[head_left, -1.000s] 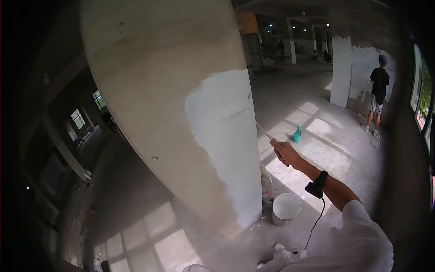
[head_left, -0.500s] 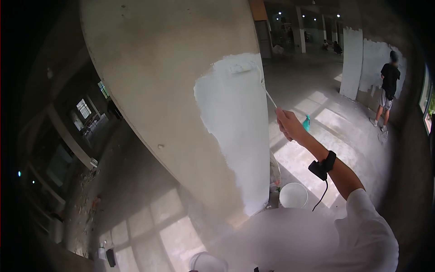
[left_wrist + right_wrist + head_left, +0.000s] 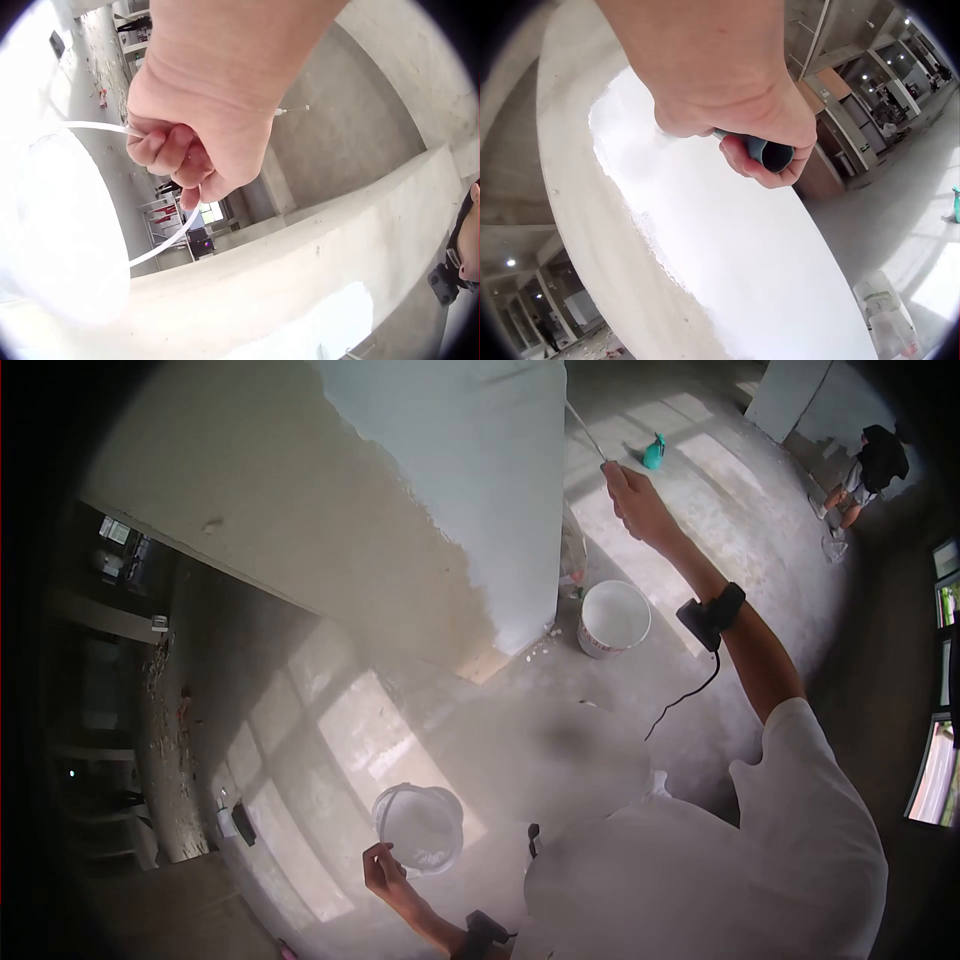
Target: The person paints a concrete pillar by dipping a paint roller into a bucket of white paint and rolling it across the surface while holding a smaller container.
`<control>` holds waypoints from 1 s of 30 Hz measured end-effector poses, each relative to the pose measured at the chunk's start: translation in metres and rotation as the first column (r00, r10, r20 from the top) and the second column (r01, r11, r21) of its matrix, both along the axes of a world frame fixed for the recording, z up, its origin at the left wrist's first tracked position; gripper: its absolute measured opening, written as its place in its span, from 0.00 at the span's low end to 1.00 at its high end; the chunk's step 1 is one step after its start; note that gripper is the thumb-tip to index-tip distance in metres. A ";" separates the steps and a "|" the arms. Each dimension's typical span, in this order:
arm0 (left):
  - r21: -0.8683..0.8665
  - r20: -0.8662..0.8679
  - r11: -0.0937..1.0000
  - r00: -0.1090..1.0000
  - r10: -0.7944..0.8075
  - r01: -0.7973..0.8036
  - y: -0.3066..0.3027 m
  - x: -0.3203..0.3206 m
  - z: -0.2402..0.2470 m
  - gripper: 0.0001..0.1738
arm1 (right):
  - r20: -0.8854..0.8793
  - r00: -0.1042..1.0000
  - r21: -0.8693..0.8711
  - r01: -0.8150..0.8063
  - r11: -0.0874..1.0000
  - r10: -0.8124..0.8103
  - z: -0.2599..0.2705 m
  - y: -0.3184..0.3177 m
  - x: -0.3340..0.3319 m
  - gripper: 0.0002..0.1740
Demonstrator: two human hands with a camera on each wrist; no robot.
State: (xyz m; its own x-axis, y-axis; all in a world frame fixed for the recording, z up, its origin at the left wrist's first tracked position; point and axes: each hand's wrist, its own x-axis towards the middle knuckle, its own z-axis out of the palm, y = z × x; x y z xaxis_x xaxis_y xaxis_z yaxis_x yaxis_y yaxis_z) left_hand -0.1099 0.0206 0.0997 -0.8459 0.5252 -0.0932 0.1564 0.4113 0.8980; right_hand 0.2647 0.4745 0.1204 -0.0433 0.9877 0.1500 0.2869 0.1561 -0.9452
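Observation:
My right hand (image 3: pixel 640 510) grips the handle of a paint roller, and its hollow dark handle end (image 3: pixel 778 156) sticks out of the fist in the right wrist view. The roller's thin rod (image 3: pixel 584 430) runs up past the edge of a pillar's white-painted face (image 3: pixel 480 470); its head is out of sight or blurred. Low at my left side, my left hand (image 3: pixel 388 870) holds a white bucket (image 3: pixel 460 832) by its bail. In the left wrist view, the fingers curl round that white bail (image 3: pixel 169 245), and the bucket is overexposed.
A second white bucket (image 3: pixel 606 646) stands on the floor by the pillar's foot, near a plastic bag (image 3: pixel 885 319). Beyond it stands a teal spray bottle (image 3: pixel 654 452). A person in black (image 3: pixel 880 460) is by the far right wall. Debris (image 3: pixel 185 750) lies along the left.
The head view has tipped down, so the roller head on the wall has left the frame. My left hand and the whole bucket it holds have come into view.

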 end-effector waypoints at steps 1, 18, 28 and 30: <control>-0.010 -0.008 1.000 1.000 0.000 0.000 0.004 0.002 0.003 0.10 | -0.003 1.000 -0.006 -0.006 1.000 0.006 -0.010 0.000 0.001 0.26; -0.264 -0.049 0.964 0.999 0.010 -0.022 0.065 0.068 -0.002 0.13 | 0.457 0.889 -0.137 0.090 0.987 -0.017 -0.204 -0.005 0.032 0.23; -0.297 -0.055 0.953 0.997 0.048 -0.062 0.102 0.105 -0.008 0.12 | 0.430 0.894 -0.349 0.034 0.937 0.128 -0.263 -0.016 0.059 0.25; -0.245 -0.025 0.969 1.000 0.000 -0.007 0.111 0.113 -0.008 0.12 | 0.387 0.912 -0.392 0.027 0.920 0.138 -0.254 -0.020 0.060 0.26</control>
State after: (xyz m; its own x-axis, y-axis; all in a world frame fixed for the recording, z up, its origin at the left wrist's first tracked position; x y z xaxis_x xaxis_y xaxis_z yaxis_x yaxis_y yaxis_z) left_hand 0.0033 0.1315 0.0921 -0.8514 0.4859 -0.1977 0.1755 0.6190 0.7655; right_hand 0.3247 0.4547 -0.1332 -0.0738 0.9576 -0.2785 0.6533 -0.1646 -0.7390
